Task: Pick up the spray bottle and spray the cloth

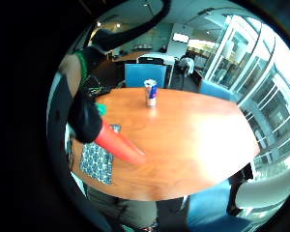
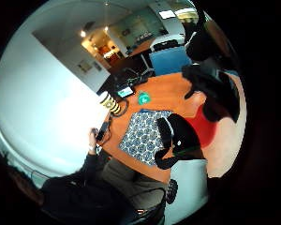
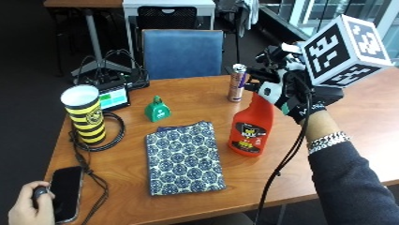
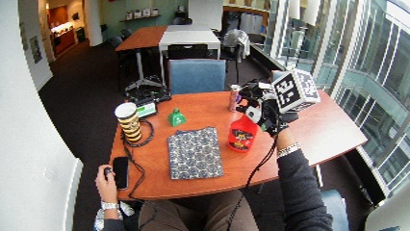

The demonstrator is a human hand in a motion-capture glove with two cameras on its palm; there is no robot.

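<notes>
Red spray bottle [image 3: 252, 126] stands on the table [image 3: 187, 101], beside the patterned cloth [image 3: 184, 157]. I see my gloved right hand [image 3: 288, 91] gripping its neck.

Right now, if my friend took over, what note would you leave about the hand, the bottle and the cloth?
Gloved right hand: grips the neck of the red spray bottle, at its top.
Bottle: upright, beside the patterned cloth; whether its base has left the table cannot be told.
Cloth: flat on the table, near the person.
Bare left hand: at the table's edge by a phone.
Done: bottle grasped.
Left: aim the nozzle at the cloth and spray.
</notes>
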